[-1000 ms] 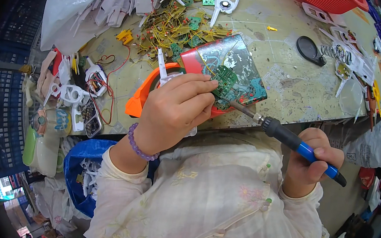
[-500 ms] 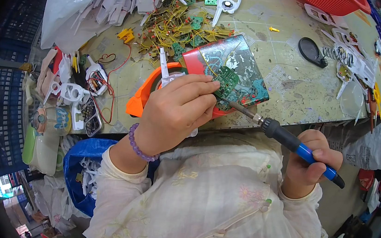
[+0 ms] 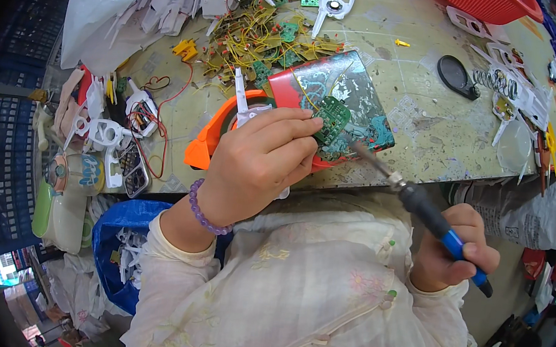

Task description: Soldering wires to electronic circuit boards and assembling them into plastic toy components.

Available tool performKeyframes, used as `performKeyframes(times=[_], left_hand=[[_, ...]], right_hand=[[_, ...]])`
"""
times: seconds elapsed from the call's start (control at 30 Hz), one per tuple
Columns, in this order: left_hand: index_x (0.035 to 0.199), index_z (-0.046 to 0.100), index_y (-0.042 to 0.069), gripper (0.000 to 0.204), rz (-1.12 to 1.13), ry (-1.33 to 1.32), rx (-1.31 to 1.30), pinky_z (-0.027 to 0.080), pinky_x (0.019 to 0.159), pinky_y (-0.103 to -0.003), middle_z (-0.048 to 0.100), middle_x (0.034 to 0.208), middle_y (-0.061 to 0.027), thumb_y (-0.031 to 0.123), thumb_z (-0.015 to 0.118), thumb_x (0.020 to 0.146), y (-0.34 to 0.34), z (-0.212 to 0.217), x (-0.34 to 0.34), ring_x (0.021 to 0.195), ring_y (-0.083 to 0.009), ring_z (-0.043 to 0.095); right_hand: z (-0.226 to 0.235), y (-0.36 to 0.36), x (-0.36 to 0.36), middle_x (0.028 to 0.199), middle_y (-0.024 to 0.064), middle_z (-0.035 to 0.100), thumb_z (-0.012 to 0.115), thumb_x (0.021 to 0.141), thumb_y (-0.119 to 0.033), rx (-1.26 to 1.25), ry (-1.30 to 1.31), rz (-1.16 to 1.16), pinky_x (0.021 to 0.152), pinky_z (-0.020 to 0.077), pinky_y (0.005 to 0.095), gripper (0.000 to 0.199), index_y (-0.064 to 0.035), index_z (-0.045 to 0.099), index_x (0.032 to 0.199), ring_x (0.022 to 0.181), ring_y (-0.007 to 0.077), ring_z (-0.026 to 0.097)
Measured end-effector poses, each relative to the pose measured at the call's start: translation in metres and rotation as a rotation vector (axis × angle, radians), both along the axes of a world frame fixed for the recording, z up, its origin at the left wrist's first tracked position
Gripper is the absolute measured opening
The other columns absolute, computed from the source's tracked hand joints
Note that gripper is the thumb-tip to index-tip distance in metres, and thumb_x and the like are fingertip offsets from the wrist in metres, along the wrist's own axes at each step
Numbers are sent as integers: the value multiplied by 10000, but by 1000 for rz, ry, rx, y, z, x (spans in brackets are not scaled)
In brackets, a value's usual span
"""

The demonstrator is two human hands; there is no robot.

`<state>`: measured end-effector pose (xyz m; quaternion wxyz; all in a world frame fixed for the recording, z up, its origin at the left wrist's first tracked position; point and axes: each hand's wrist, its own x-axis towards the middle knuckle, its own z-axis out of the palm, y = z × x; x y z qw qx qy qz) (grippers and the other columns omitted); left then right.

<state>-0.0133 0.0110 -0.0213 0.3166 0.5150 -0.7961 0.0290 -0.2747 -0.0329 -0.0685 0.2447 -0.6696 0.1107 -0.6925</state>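
Note:
My left hand (image 3: 259, 161) pinches a small green circuit board (image 3: 330, 118) and holds it over a scratched dark pad (image 3: 361, 94) with a red edge near the table's front. My right hand (image 3: 454, 249) grips a soldering iron (image 3: 423, 212) with a black and blue handle; its metal tip touches the board's right side. An orange plastic piece (image 3: 203, 142) lies under and left of my left hand. A purple bead bracelet (image 3: 202, 213) is on my left wrist.
A heap of green boards with yellow wires (image 3: 258, 36) lies behind the pad. White plastic parts (image 3: 174, 0) and a clear bag sit at the back left, a red basket (image 3: 492, 3) at the back right, a black round lid (image 3: 454, 75) to the right. A blue bin (image 3: 114, 251) stands below the table.
The soldering iron's tip has slid slightly along the board while my left hand keeps the board in place. Otherwise nothing has visibly moved.

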Motion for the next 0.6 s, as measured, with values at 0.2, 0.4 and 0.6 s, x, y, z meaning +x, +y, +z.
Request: performKeyframes(times=[0.2,0.4,0.6], left_hand=[[796,610,22,171,2,6,-6,539,748,-317,657,967,-77,21,715,662,-2,-1,-1,944,-238,638],[801,619,30,164,11,-6,6,539,748,-326,659,953,-74,11,709,665,-1,7,-2,934,-245,640],[797,633,20,156,11,7,-3,542,753,-338,670,924,-91,-9,706,662,0,9,-3,913,-261,651]], right_hand=[[3,-22,-35,635,48,458,437,964,-442,246,-145,-361,526,399,270,338,-104,439,974,574,152,446],[47,-65,-85,627,50,474,514,924,-285,264,-421,-693,488,348,214,279,-22,532,832,512,113,434],[78,-113,-111,647,11,521,565,897,-215,289,-201,-800,479,353,191,195,-24,587,862,522,64,462]])
